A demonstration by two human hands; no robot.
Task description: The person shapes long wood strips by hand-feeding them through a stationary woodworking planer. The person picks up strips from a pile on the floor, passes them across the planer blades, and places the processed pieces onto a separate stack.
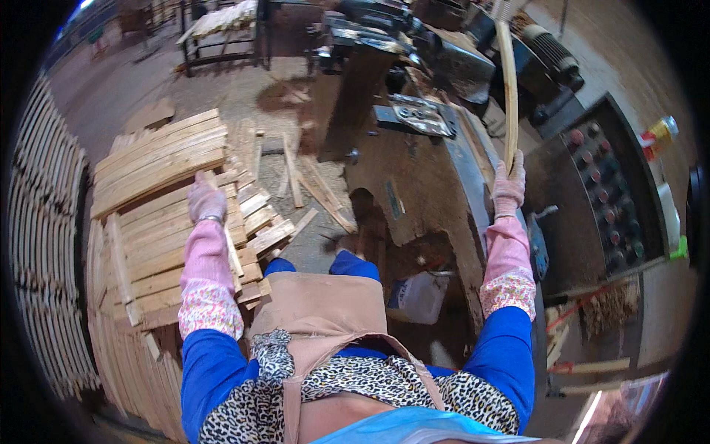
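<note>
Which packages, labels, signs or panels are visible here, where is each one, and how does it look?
Button panel: right of the machine, dark sloped plate with rows of round red and dark buttons.
Bottle: far right, beyond the panel, lying, yellow with red band.
Plastic jug: on the floor under the machine, whitish, boxy, with a bluish patch.

Pink gloves [206, 201], blue sleeves [510, 348], leopard-print top [370, 385], tan apron [325, 307], pale wooden slats [159, 159].

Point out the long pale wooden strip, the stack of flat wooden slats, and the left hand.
Long pale wooden strip [509, 89]: head view, mid-shaft.
Stack of flat wooden slats [155, 159]: head view, top boards.
Left hand [205, 201]: head view, gloved back.
</note>
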